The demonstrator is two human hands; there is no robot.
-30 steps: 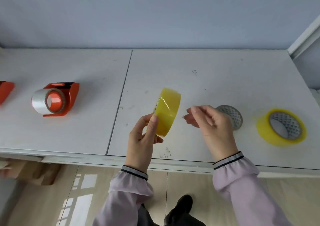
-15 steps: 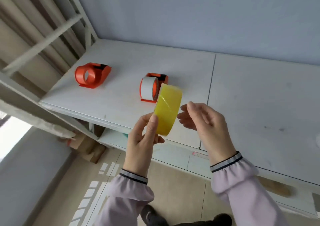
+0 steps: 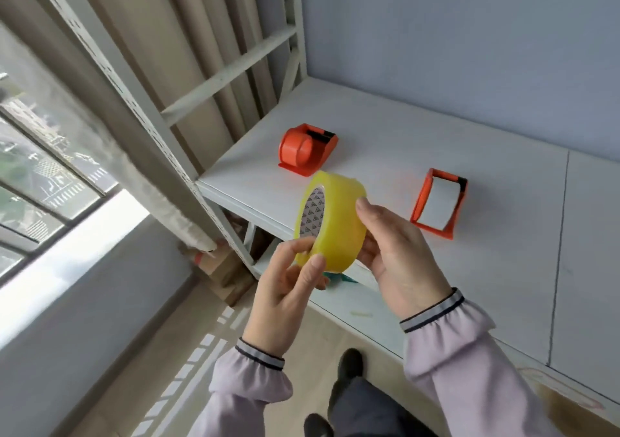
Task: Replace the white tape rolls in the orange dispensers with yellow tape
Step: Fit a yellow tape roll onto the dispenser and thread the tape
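Note:
A yellow tape roll (image 3: pixel 335 222) is held upright in front of the shelf edge, its patterned core facing left. My left hand (image 3: pixel 288 289) pinches its lower rim with thumb and fingers. My right hand (image 3: pixel 399 252) grips its right side. On the white shelf (image 3: pixel 486 175) behind, an orange dispenser (image 3: pixel 307 149) with no tape roll on its hub lies at the far left. A second orange dispenser (image 3: pixel 436 208), holding a white tape roll (image 3: pixel 437 208), sits to the right of my hands.
A metal shelf upright (image 3: pixel 141 107) and cross braces stand at the left, with a curtain and a window beyond. Cardboard boxes (image 3: pixel 221 265) lie under the shelf. My shoes show on the floor below.
The view has swung left, so the other rolls on the right have left the frame. The right hand, apart from the roll before, now grips it, and the roll has turned.

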